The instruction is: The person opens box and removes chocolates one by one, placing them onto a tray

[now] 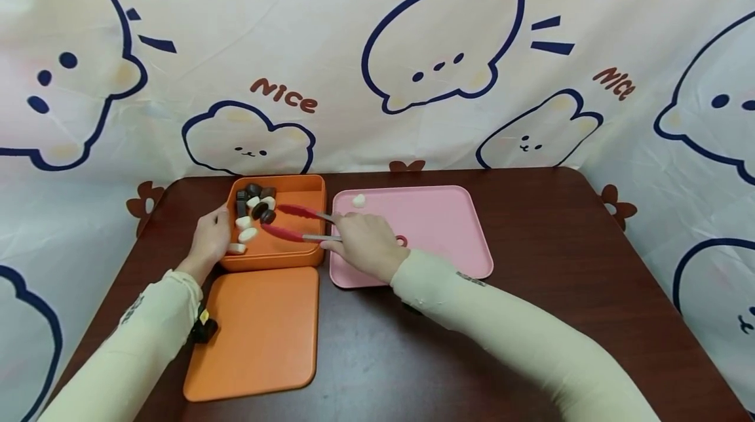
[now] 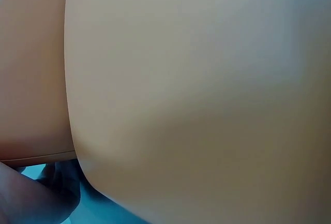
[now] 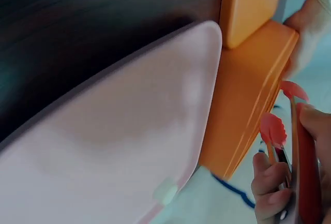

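Note:
My right hand (image 1: 368, 243) grips a pair of red-tipped tongs (image 1: 297, 235), which reach left over the orange box (image 1: 301, 251). The tong tips stand apart beside the dark pieces; nothing shows between them in the right wrist view. My left hand (image 1: 212, 238) holds the box by its left wall, some of its fingers hidden. Inside the box, dark round and blocky pieces (image 1: 253, 190) and white pieces (image 1: 248, 234) lie along the left side. A single white piece (image 1: 358, 200) lies on the pink tray (image 1: 436, 212), near its back left corner.
An orange lid (image 1: 259, 330) lies flat on the dark brown table (image 1: 542, 245), in front of the box. The pink tray stands just right of the box. A printed white cloth (image 1: 342, 48) hangs behind and at both sides.

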The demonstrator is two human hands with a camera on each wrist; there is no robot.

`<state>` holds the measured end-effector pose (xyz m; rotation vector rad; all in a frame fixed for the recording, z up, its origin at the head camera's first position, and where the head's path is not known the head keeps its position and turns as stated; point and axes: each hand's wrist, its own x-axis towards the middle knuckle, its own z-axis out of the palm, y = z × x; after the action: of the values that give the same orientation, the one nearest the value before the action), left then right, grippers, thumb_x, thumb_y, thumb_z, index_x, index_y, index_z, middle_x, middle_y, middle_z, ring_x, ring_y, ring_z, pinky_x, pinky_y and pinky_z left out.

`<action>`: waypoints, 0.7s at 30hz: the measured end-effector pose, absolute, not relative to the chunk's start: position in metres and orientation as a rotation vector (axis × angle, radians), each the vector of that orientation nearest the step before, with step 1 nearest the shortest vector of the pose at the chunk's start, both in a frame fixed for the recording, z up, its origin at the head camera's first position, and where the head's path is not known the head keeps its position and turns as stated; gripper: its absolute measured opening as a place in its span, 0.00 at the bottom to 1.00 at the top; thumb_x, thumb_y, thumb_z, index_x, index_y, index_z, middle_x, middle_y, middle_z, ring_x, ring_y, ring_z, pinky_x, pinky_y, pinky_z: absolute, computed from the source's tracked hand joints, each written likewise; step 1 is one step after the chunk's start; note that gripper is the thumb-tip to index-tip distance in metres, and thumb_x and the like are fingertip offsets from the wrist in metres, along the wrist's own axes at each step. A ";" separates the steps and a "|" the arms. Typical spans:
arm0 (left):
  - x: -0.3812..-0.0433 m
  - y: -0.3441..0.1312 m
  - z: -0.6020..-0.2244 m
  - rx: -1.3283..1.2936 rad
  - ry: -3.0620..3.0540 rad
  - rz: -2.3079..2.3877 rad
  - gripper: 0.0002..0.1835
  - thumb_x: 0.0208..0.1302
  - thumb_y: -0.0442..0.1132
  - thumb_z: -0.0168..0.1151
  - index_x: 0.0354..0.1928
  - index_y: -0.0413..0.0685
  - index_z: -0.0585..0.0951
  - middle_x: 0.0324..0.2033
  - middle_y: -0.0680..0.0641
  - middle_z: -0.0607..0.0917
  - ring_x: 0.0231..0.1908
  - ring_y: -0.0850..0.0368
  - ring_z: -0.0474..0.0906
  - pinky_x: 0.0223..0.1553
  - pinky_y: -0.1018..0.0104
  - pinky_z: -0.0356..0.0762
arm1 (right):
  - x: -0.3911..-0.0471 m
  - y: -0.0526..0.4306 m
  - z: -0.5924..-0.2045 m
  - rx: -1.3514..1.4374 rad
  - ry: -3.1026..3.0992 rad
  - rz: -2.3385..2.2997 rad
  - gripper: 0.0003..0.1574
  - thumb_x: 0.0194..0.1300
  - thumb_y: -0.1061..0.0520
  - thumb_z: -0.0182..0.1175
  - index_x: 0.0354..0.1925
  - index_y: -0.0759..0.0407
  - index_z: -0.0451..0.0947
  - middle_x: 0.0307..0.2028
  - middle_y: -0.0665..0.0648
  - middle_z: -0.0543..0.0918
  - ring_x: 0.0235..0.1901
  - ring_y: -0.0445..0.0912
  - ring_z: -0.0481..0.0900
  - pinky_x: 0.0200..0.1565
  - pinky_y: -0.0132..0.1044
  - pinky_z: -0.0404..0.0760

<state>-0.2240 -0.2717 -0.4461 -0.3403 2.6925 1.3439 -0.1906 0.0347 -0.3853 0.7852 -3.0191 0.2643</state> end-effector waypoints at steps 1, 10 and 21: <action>-0.224 -0.272 -0.446 -0.337 2.692 1.344 0.37 0.81 0.54 0.18 0.76 0.39 0.62 0.73 0.28 0.61 0.44 0.35 0.69 0.61 0.46 0.65 | -0.191 0.030 -0.386 0.802 -3.026 0.232 0.30 0.69 0.33 0.60 0.53 0.54 0.81 0.30 0.48 0.83 0.26 0.41 0.78 0.27 0.35 0.82; -0.225 -0.272 -0.446 -0.340 2.663 1.375 0.34 0.81 0.53 0.18 0.80 0.43 0.50 0.80 0.38 0.47 0.73 0.30 0.56 0.75 0.38 0.57 | -0.194 0.000 -0.389 0.912 -2.957 -0.025 0.21 0.72 0.36 0.58 0.39 0.49 0.86 0.34 0.48 0.88 0.28 0.42 0.83 0.27 0.38 0.85; -0.227 -0.272 -0.446 -0.339 2.682 1.344 0.35 0.81 0.53 0.19 0.79 0.40 0.53 0.78 0.32 0.51 0.77 0.32 0.50 0.75 0.36 0.54 | -0.201 -0.020 -0.391 0.963 -2.891 -0.097 0.19 0.72 0.37 0.59 0.38 0.47 0.86 0.29 0.45 0.86 0.25 0.40 0.82 0.25 0.33 0.83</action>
<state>-0.2265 -0.2721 -0.4458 -0.3386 2.6818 1.3442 -0.2010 -0.0196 -0.3909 0.9633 -2.8909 -0.0971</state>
